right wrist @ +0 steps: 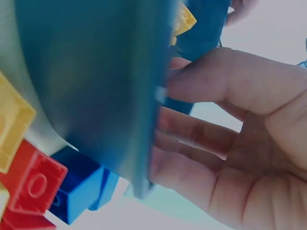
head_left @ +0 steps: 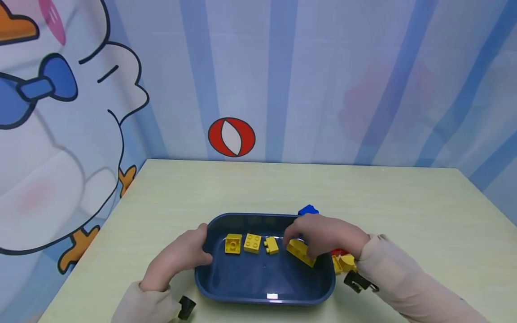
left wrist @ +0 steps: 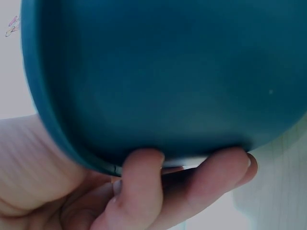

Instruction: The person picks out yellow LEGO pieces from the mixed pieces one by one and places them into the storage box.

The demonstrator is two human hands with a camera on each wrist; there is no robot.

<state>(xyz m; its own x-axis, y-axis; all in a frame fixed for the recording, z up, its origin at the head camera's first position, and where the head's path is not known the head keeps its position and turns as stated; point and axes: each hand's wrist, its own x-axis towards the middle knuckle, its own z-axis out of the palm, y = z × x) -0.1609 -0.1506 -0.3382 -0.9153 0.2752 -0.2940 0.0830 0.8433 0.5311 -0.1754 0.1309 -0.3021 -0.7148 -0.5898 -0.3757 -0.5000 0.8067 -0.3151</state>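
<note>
A dark blue tray [head_left: 264,287] lies on the table. My left hand [head_left: 181,251] grips its left rim; in the left wrist view, the fingers [left wrist: 141,182] curl at the tray wall [left wrist: 168,86]. Over the tray's right end, my right hand [head_left: 319,233] pinches a long yellow toy brick [head_left: 299,253], partly covered by the hand. In the right wrist view, the tray wall [right wrist: 91,96] hides the fingertips and that brick. Three smaller yellow bricks sit in a row to its left: a square one [head_left: 233,244], a studded one [head_left: 252,243] and a narrow one [head_left: 271,245].
Outside the tray's right side lie a blue brick [right wrist: 79,179], a red brick [right wrist: 36,179] and yellow bricks [head_left: 343,263], partly hidden by the right arm. The pale table [head_left: 424,215] extends to a printed cloth backdrop [head_left: 315,89] behind and at the left.
</note>
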